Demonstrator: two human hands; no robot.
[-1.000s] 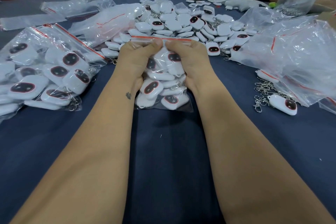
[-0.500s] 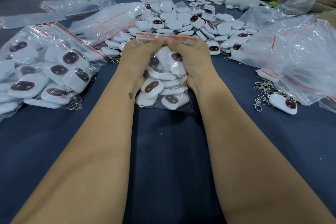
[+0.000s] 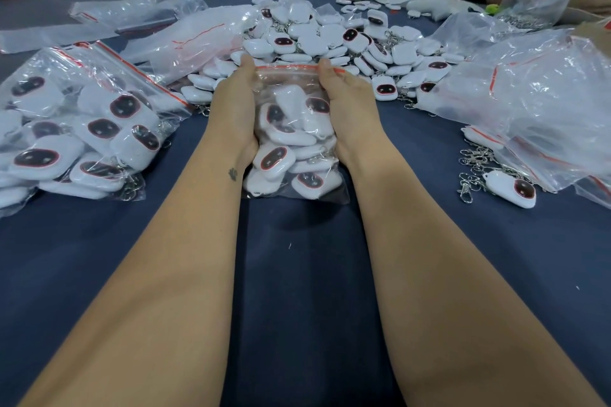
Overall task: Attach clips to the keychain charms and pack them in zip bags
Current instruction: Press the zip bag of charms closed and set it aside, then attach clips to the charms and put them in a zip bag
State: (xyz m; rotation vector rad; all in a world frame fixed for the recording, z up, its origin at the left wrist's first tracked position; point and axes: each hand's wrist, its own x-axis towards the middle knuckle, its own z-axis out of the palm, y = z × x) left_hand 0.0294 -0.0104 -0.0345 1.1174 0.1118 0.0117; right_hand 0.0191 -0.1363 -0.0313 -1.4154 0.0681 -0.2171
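A clear zip bag (image 3: 291, 129) with a red seal strip is held upright on the blue table (image 3: 297, 274), packed with white keychain charms bearing dark oval faces. Behind the bag, loose charms (image 3: 330, 40) are heaped; to its right, one clipped charm (image 3: 510, 188) is seen lying flat.
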